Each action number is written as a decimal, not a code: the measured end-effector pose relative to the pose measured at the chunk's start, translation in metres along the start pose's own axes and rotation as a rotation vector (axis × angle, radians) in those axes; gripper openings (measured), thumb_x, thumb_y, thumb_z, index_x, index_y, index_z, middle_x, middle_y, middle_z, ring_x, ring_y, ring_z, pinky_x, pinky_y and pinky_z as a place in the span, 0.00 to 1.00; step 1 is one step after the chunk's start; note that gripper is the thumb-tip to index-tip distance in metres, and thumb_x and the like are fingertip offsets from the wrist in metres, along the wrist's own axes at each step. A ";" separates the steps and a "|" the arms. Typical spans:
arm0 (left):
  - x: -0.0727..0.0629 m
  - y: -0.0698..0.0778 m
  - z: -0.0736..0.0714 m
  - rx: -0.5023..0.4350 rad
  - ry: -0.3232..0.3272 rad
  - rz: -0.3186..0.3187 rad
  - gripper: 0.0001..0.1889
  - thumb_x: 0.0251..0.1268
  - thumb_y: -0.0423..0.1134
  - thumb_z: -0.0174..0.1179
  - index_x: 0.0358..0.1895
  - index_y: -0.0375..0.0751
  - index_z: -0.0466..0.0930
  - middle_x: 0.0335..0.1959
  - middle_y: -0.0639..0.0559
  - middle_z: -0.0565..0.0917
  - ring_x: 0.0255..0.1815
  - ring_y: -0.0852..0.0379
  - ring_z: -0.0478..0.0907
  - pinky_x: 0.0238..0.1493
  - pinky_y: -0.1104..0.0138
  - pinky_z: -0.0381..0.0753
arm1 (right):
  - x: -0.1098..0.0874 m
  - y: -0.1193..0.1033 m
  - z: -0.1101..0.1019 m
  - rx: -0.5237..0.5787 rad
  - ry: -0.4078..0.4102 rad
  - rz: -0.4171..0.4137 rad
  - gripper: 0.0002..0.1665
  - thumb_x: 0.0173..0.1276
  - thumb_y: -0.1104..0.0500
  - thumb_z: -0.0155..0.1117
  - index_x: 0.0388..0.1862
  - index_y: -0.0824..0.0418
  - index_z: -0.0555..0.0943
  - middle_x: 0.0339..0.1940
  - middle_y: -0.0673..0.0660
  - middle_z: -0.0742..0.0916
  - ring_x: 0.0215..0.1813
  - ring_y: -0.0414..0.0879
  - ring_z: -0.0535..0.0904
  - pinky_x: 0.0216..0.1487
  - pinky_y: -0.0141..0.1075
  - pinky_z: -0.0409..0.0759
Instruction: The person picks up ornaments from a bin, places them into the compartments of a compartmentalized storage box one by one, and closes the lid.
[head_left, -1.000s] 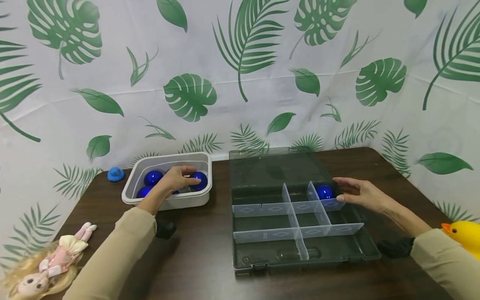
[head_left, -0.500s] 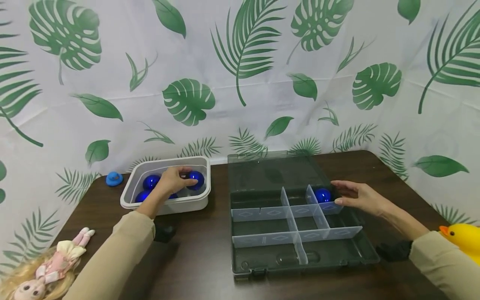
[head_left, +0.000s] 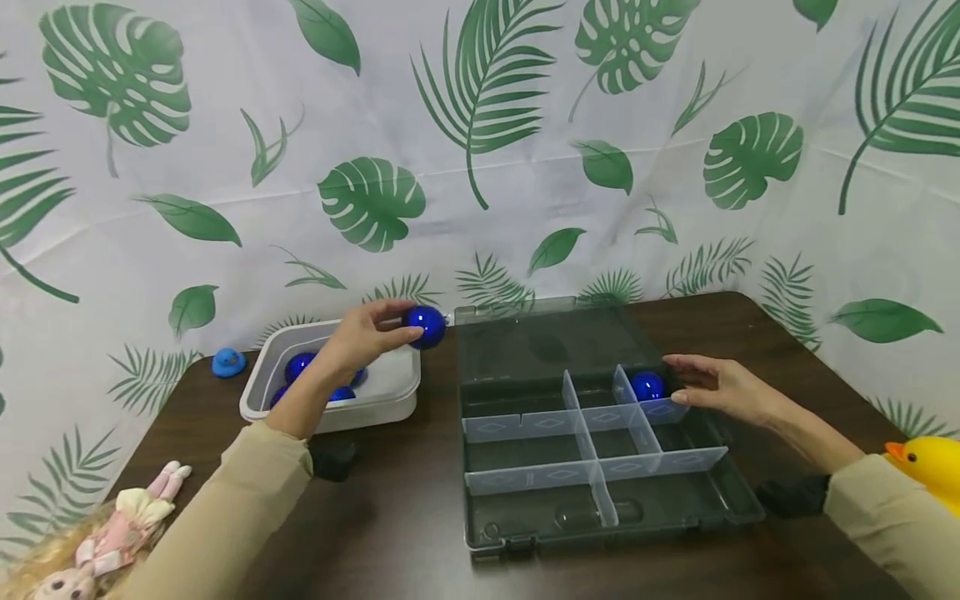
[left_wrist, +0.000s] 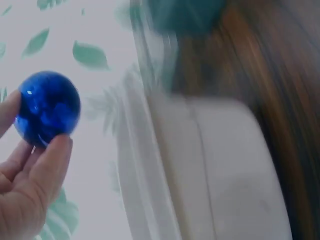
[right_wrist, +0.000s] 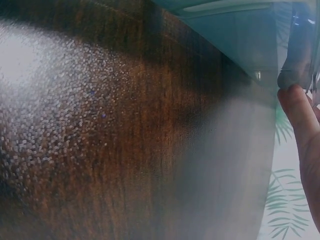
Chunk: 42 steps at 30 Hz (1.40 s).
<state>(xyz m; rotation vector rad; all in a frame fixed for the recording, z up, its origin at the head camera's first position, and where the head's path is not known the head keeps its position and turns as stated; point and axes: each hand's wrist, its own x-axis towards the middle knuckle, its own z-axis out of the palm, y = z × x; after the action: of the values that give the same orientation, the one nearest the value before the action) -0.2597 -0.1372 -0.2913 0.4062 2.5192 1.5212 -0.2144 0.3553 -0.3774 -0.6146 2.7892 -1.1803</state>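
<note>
The left hand [head_left: 360,339] pinches a blue ball [head_left: 425,326] near the tub's [head_left: 386,405] back right corner; the right hand [head_left: 723,387], spread wide, touches the box's [head_left: 690,492] back right corner. A loose pinch could drop it. We count one boxed ball [head_left: 647,385], perhaps four tub balls [head_left: 300,364], partly hidden, two ducks [head_left: 228,362], one doll [head_left: 123,529].

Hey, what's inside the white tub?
Blue balls lie in the white tub. The left hand and the tub's near wall hide some of the inside, preventing a full count.

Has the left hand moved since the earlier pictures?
Yes: in the head view, the left hand has moved up and rightward against the tub, carrying a blue ball.
</note>
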 end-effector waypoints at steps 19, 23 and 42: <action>0.048 0.046 0.149 -0.009 -0.348 0.106 0.24 0.59 0.38 0.65 0.60 0.40 0.74 0.57 0.44 0.78 0.57 0.51 0.76 0.52 0.65 0.79 | -0.004 0.001 -0.002 0.039 0.003 0.001 0.34 0.65 0.62 0.63 0.66 0.75 0.64 0.63 0.76 0.70 0.61 0.72 0.69 0.51 0.31 0.79; 0.051 0.050 0.162 0.020 -0.359 0.083 0.24 0.59 0.39 0.65 0.60 0.41 0.75 0.58 0.46 0.79 0.54 0.52 0.78 0.51 0.65 0.80 | -0.005 0.002 -0.001 0.028 -0.002 0.003 0.34 0.65 0.62 0.63 0.65 0.75 0.64 0.63 0.77 0.71 0.61 0.72 0.69 0.52 0.45 0.79; 0.054 0.058 0.192 0.361 -0.235 0.121 0.22 0.53 0.47 0.70 0.52 0.47 0.82 0.50 0.52 0.84 0.52 0.59 0.79 0.52 0.69 0.77 | -0.004 0.004 0.002 -0.010 0.037 0.007 0.34 0.65 0.59 0.63 0.65 0.73 0.65 0.63 0.74 0.73 0.61 0.69 0.71 0.54 0.40 0.78</action>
<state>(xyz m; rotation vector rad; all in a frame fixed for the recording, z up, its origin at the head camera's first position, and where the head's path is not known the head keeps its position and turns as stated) -0.2481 0.0666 -0.3300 0.7526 2.6112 0.9764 -0.2118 0.3583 -0.3818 -0.5893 2.8266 -1.1899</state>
